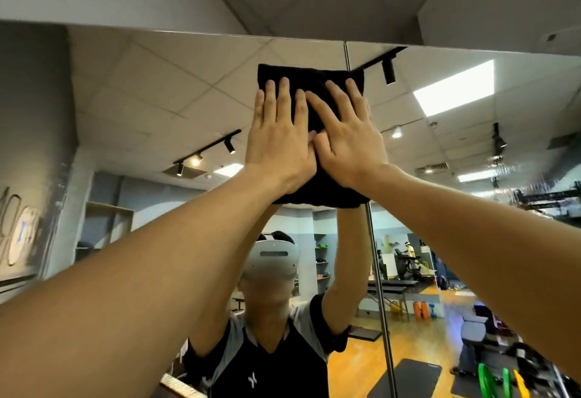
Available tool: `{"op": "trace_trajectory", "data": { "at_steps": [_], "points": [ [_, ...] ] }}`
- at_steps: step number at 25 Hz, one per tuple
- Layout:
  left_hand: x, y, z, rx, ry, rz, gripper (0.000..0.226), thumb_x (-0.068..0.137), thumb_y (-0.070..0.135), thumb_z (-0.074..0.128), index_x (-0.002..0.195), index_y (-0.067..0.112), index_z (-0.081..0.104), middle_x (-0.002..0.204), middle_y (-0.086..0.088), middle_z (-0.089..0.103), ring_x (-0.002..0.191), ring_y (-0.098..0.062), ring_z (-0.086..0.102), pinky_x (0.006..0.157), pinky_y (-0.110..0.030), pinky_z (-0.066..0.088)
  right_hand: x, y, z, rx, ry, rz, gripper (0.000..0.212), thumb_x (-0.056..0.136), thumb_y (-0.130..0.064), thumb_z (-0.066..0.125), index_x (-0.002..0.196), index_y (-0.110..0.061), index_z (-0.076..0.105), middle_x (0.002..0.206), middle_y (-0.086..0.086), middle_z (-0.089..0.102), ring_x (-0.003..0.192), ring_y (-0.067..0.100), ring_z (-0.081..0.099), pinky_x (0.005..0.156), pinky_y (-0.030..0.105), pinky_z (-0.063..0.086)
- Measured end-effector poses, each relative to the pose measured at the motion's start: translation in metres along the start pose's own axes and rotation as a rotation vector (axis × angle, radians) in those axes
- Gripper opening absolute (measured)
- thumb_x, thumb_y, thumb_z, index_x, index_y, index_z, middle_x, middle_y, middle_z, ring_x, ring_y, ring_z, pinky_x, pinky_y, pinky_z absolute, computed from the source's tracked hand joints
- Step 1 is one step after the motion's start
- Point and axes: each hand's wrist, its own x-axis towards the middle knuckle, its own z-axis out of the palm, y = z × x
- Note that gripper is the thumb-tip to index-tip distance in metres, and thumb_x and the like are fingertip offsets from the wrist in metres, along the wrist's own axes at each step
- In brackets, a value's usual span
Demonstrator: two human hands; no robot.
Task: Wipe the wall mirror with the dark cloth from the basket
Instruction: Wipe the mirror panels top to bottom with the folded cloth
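Head view, looking up: two bare arms reach overhead toward a wall mirror (157, 89). One folded dark cloth (314, 83) lies flat on the glass near the mirror's top edge, over the vertical seam (377, 272) that joins two mirror panels. The left hand (279, 143) and right hand (349, 139) press the cloth side by side, fingers straight and spread, thumbs touching. The mirror reflects one person wearing a white headset (272, 259), with both arms raised.

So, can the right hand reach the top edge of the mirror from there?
Probably yes: the right hand presses the dark cloth just below the mirror's top edge, with nothing between them.
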Motion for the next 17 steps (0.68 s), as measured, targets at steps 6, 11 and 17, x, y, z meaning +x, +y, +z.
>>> {"op": "trace_trajectory", "data": {
  "at_steps": [6, 11, 17],
  "points": [
    [-0.008, -0.008, -0.003, 0.028, -0.018, -0.008, 0.074, 0.103, 0.045, 0.024, 0.161, 0.006, 0.002, 0.168, -0.022, -0.008, 0.155, -0.037, -0.011, 0.127, -0.051, -0.004, 0.000, -0.012, 0.009, -0.023, 0.020, 0.017, 0.066, 0.097, -0.046, 0.027, 0.162, -0.037, 0.021, 0.172, 0.002, 0.012, 0.159, 0.029, -0.005, 0.129, 0.054, 0.003],
    [-0.016, -0.033, -0.002, 0.023, -0.019, 0.015, 0.074, 0.102, 0.046, 0.023, 0.161, 0.006, 0.001, 0.167, -0.022, -0.009, 0.155, -0.037, -0.013, 0.127, -0.050, -0.006, 0.002, -0.036, 0.017, 0.011, 0.067, 0.017, 0.068, 0.094, -0.044, 0.029, 0.161, -0.035, 0.026, 0.172, 0.003, 0.016, 0.159, 0.031, -0.002, 0.128, 0.055, 0.006],
    [-0.029, -0.085, -0.009, 0.044, -0.025, 0.040, 0.074, 0.101, 0.045, 0.020, 0.160, 0.005, 0.000, 0.167, -0.022, -0.010, 0.155, -0.037, -0.014, 0.127, -0.050, -0.006, 0.010, -0.091, 0.030, 0.032, 0.081, 0.048, 0.069, 0.093, -0.042, 0.030, 0.161, -0.035, 0.027, 0.171, 0.004, 0.016, 0.159, 0.032, -0.002, 0.129, 0.054, 0.003]
  ]
}}
